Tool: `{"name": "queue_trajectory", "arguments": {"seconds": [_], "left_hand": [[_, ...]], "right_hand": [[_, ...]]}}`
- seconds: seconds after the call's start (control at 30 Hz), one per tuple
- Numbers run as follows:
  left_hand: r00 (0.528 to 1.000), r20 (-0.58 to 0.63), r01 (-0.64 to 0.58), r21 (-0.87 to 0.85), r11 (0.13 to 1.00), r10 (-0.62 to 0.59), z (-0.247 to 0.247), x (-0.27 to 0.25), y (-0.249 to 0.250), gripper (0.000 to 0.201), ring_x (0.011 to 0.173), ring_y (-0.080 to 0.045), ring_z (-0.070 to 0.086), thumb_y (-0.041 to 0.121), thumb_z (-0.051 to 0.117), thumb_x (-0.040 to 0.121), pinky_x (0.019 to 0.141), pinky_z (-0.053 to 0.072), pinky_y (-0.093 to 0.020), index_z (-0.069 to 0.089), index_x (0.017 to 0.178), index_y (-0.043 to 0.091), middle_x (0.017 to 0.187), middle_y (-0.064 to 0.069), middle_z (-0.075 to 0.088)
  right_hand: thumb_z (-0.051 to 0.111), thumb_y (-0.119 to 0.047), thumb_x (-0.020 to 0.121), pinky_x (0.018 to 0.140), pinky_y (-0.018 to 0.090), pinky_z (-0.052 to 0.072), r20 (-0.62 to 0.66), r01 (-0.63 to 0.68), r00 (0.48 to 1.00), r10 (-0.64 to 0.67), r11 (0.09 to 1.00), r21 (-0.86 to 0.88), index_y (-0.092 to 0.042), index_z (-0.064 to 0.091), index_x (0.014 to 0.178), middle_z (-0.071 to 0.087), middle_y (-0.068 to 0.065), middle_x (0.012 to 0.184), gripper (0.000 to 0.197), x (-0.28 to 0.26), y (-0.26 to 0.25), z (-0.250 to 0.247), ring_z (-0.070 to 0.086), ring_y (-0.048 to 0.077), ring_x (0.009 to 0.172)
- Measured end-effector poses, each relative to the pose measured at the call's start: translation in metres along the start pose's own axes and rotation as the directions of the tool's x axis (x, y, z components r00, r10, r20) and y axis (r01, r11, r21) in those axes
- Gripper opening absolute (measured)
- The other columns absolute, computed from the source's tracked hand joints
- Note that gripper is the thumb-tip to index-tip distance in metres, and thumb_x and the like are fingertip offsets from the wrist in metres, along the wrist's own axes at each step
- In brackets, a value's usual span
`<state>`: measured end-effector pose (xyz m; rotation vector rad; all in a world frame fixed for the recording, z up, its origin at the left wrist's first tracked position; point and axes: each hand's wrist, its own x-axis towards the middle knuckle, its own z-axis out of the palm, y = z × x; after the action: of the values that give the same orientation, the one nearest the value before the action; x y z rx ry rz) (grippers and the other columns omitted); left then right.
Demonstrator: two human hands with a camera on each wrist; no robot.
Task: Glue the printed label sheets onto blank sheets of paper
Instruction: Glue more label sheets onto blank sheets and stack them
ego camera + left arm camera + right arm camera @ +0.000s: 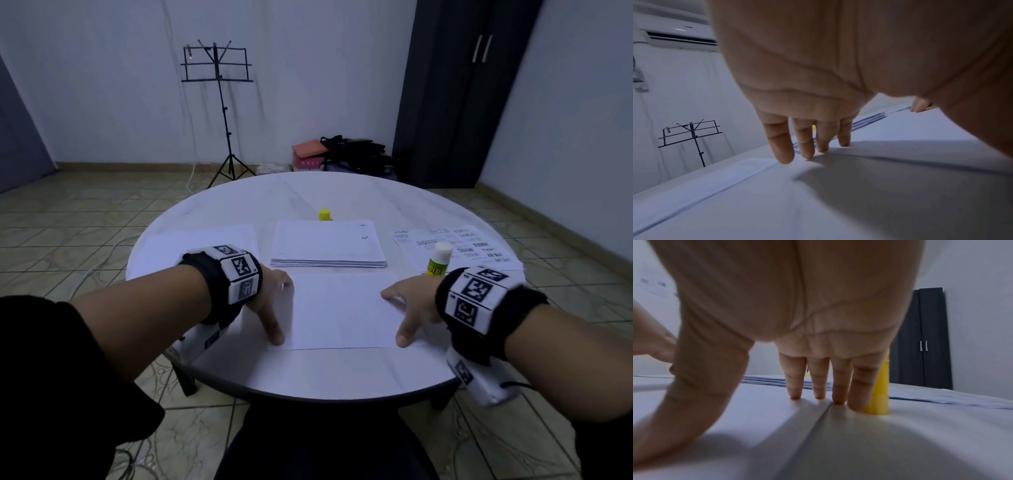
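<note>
A blank white sheet [339,310] lies flat near the front of the round table. My left hand [274,305] rests on its left edge with straight fingers [803,142] touching the paper. On the sheet's right edge my right hand [409,308] presses down with spread, straight fingers [819,381]. A stack of paper [327,245] sits behind the sheet. Printed label sheets [459,245] lie at the right. A glue stick [436,260] with a white cap stands upright just beyond my right hand, yellow in the right wrist view [879,389].
A yellow cap [324,215] stands behind the stack. More white sheets [219,240] lie at the left of the white table [308,373]. Beyond the table are a music stand [219,85], bags on the floor [342,154] and a dark wardrobe [459,92].
</note>
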<state>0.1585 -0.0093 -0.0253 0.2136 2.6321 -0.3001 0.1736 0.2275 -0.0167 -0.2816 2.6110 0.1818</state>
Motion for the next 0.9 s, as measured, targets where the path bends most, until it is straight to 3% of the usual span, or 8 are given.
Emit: {"name": "queue_trajectory", "arguments": {"seconds": [0.17, 0.37, 0.5, 0.57, 0.63, 0.73, 0.83, 0.9], "left_hand": [[1.0, 0.016, 0.014, 0.0, 1.0, -0.014, -0.004, -0.002, 0.005, 0.105, 0.124, -0.021, 0.048, 0.056, 0.081, 0.062, 0.095, 0.036, -0.029, 0.025, 0.146, 0.027, 0.14, 0.0, 0.044], [0.999, 0.007, 0.045, -0.067, 0.997, -0.045, -0.004, -0.005, 0.005, 0.122, 0.134, -0.024, 0.04, 0.055, 0.083, 0.06, 0.106, 0.032, -0.032, 0.004, 0.151, 0.033, 0.149, -0.003, 0.035], [1.0, 0.004, 0.006, -0.318, 0.948, -0.005, -0.002, -0.005, 0.002, 0.134, 0.141, -0.022, 0.029, 0.062, 0.082, 0.055, 0.115, 0.024, -0.038, -0.011, 0.149, 0.039, 0.156, -0.001, 0.025], [0.999, -0.029, -0.046, -0.58, 0.813, 0.036, -0.002, -0.007, 0.0, 0.133, 0.132, -0.024, 0.041, 0.052, 0.086, 0.053, 0.111, 0.034, -0.038, -0.004, 0.15, 0.04, 0.151, -0.002, 0.033], [0.995, -0.098, -0.085, -0.816, 0.572, 0.009, 0.0, -0.009, 0.0, 0.114, 0.114, -0.027, 0.056, 0.023, 0.086, 0.064, 0.097, 0.049, -0.039, 0.013, 0.15, 0.039, 0.137, -0.007, 0.046], [0.992, -0.116, -0.093, -0.943, 0.319, -0.056, 0.008, -0.022, 0.007, 0.075, 0.091, -0.026, 0.06, -0.011, 0.069, 0.077, 0.071, 0.058, -0.033, 0.044, 0.139, 0.024, 0.104, -0.007, 0.054], [0.988, -0.152, -0.124, -0.907, 0.402, -0.038, 0.018, -0.03, 0.006, 0.055, 0.092, -0.024, 0.06, -0.013, 0.065, 0.079, 0.071, 0.056, -0.025, 0.058, 0.129, 0.01, 0.102, -0.006, 0.061], [0.968, -0.247, -0.188, -0.836, 0.515, -0.047, 0.018, -0.036, -0.001, 0.053, 0.094, -0.018, 0.062, -0.002, 0.071, 0.079, 0.079, 0.054, -0.022, 0.06, 0.127, 0.019, 0.11, -0.001, 0.062]], "right_hand": [[0.074, -0.031, 0.079, 0.106, 0.035, 0.038, 0.001, -0.013, 1.0, 0.013, 1.0, -0.009, -0.005, 0.038, 0.14, 0.046, 0.008, 0.14, 0.076, -0.003, -0.001, 0.002, 0.045, 0.027, 0.127], [0.074, -0.026, 0.079, 0.07, 0.026, 0.039, 0.018, -0.059, 0.998, 0.059, 0.998, -0.026, -0.012, 0.046, 0.106, 0.053, 0.002, 0.102, 0.042, -0.005, -0.008, 0.001, 0.051, 0.02, 0.087], [0.074, -0.021, 0.08, 0.107, 0.035, 0.036, -0.008, -0.073, 0.997, 0.073, 0.995, 0.066, -0.017, 0.007, 0.152, 0.027, 0.0, 0.154, 0.098, -0.007, -0.007, 0.004, 0.032, 0.024, 0.138], [0.072, -0.021, 0.082, 0.11, 0.035, 0.033, -0.017, -0.057, 0.998, 0.057, 0.997, 0.044, -0.018, -0.001, 0.152, 0.02, -0.001, 0.157, 0.101, -0.011, -0.01, 0.005, 0.029, 0.024, 0.14], [0.071, -0.02, 0.084, 0.109, 0.033, 0.033, -0.036, -0.042, 0.998, 0.043, 0.999, 0.034, -0.016, -0.001, 0.152, 0.021, 0.0, 0.157, 0.099, -0.013, -0.012, 0.008, 0.031, 0.023, 0.139], [0.069, -0.018, 0.084, 0.105, 0.032, 0.038, -0.056, -0.026, 0.998, 0.029, 0.998, 0.056, -0.011, 0.011, 0.15, 0.028, 0.003, 0.153, 0.088, -0.018, -0.017, 0.012, 0.039, 0.024, 0.134], [0.069, -0.016, 0.084, 0.091, 0.027, 0.044, -0.055, -0.029, 0.998, 0.038, 0.987, 0.158, -0.014, 0.028, 0.146, 0.039, 0.004, 0.145, 0.074, -0.024, -0.017, 0.013, 0.046, 0.024, 0.127], [0.067, -0.018, 0.084, 0.084, 0.024, 0.04, -0.066, -0.035, 0.996, 0.055, 0.961, 0.276, -0.015, 0.037, 0.142, 0.045, 0.003, 0.139, 0.064, -0.029, -0.017, 0.012, 0.048, 0.022, 0.124]]}}
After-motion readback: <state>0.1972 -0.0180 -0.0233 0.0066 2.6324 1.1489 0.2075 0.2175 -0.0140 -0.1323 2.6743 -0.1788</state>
